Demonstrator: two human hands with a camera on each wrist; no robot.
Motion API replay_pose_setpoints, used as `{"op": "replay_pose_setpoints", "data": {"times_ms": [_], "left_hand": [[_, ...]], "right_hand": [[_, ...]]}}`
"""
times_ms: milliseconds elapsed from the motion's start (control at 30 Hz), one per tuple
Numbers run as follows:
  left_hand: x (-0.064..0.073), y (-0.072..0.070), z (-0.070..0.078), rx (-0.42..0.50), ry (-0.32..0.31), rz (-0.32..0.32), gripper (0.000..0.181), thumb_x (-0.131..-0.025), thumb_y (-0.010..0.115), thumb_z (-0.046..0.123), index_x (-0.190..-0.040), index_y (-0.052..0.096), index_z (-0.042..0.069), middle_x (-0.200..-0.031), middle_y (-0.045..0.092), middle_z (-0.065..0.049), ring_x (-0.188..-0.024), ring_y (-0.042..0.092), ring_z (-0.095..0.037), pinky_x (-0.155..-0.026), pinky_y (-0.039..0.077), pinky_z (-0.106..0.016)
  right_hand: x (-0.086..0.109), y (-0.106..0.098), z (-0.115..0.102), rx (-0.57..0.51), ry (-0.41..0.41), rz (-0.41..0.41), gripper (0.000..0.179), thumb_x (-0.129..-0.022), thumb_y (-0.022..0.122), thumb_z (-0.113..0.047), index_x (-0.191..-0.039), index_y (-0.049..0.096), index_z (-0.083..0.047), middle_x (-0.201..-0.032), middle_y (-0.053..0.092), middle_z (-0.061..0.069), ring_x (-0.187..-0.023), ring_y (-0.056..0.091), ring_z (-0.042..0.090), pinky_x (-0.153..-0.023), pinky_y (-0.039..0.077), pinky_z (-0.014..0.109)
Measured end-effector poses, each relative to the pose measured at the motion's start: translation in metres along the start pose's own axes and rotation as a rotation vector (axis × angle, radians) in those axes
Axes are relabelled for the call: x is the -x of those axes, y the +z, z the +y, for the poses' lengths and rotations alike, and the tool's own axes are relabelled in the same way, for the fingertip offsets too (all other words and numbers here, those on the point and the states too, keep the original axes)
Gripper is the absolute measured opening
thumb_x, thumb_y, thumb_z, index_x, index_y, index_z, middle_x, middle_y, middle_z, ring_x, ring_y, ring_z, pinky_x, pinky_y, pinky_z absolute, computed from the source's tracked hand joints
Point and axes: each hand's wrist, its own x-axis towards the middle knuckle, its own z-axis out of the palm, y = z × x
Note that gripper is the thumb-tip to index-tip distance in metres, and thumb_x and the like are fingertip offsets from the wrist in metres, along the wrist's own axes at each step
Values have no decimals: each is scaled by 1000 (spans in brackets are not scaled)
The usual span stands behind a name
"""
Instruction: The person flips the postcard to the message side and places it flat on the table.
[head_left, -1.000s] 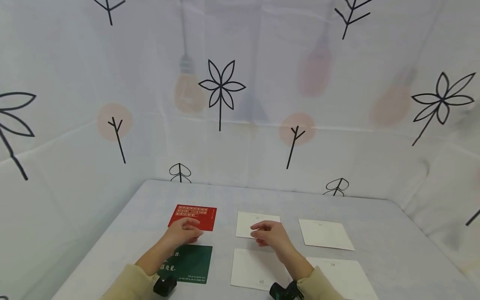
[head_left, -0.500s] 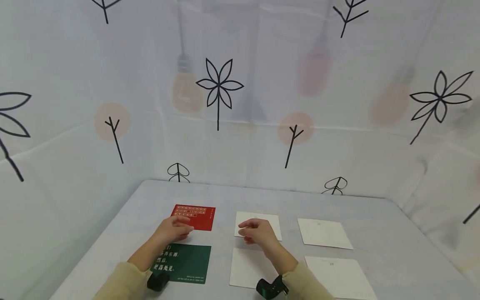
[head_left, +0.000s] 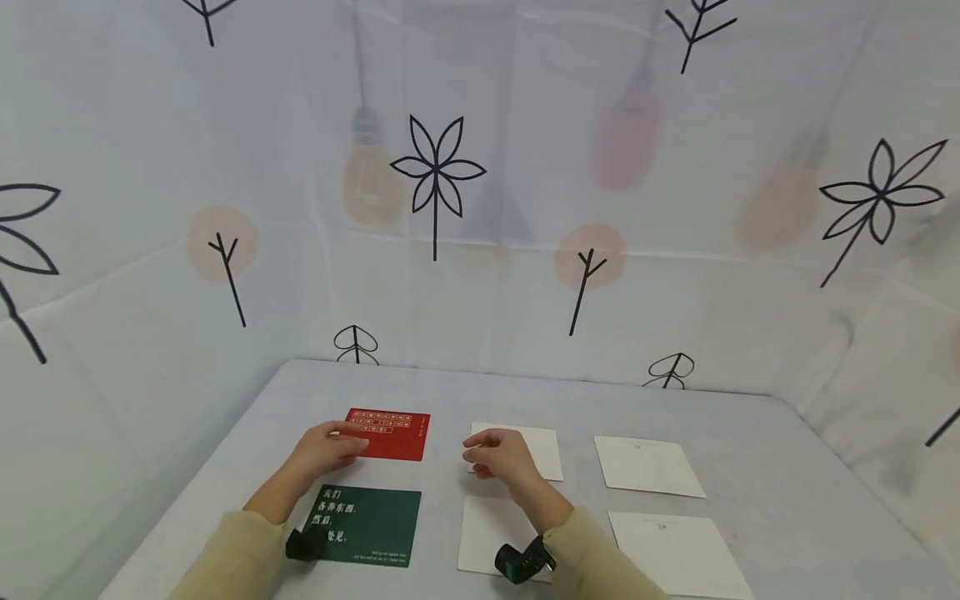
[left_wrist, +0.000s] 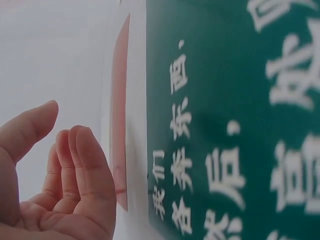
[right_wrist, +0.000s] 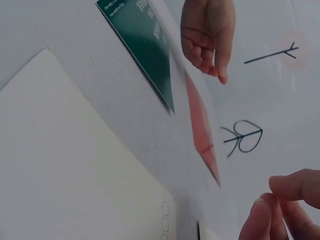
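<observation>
My left hand (head_left: 322,452) hovers at the left part of a red postcard (head_left: 401,437) with pale printed boxes. In the left wrist view its thumb stands apart from the softly bent fingers (left_wrist: 95,165), with nothing between them. Closer to me lies a green postcard (head_left: 375,529) bearing white writing. My right hand (head_left: 506,462) is over the back middle white card (head_left: 542,450) and covers part of it. Its thumb and fingertips (right_wrist: 262,212) come close together in the right wrist view, holding nothing. Below the right wrist lies the front middle white card (head_left: 483,533).
Two more white cards lie to the right, one at the back (head_left: 648,467) and one in front (head_left: 678,554). All lie on a pale cloth-covered table (head_left: 757,467). A white printed curtain (head_left: 495,308) stands behind it. Dark cameras sit at both wrists.
Both hands have drifted to the left, the left hand baring more of the red and green postcards. The cards lie where they were; the head view has shifted slightly.
</observation>
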Motion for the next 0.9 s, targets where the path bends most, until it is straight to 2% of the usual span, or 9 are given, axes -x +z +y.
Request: {"op": "replay_pose_setpoints", "data": {"times_ms": [300, 600, 767, 900], "left_hand": [[-10, -14, -3, -11, -31, 2, 51, -85, 69, 21, -123, 48, -6, -106, 60, -21, -85, 59, -23, -74, 54, -31], [-21, -20, -3, -27, -51, 3, 54, -87, 66, 22, -129, 44, -4, -120, 50, -26, -94, 54, -28, -73, 53, -27], [-23, -24, 0, -14, -54, 4, 53, -88, 65, 20, -129, 44, -6, -120, 50, -27, -94, 56, -27, -74, 53, -26], [-27, -27, -4, -16, -58, 8, 53, -88, 65, 19, -129, 44, -7, -120, 50, -27, -94, 56, -26, -74, 53, -27]], "right_hand": [[-12, 13, -1, -1, 39, 15, 19, -84, 67, -10, -99, 68, 1, -80, 62, 5, -64, 54, 15, -62, 53, 25], [-22, 29, 0, -18, 90, 60, 16, -85, 68, -14, -97, 68, -4, -82, 63, 5, -65, 56, 17, -63, 53, 26], [-27, 38, -4, -44, 116, 81, 17, -84, 68, -13, -98, 69, -3, -82, 63, 5, -65, 56, 17, -62, 53, 25], [-33, 45, -5, -49, 112, 94, 16, -84, 68, -14, -97, 69, -4, -84, 63, 5, -66, 57, 17, -63, 54, 25]]}}
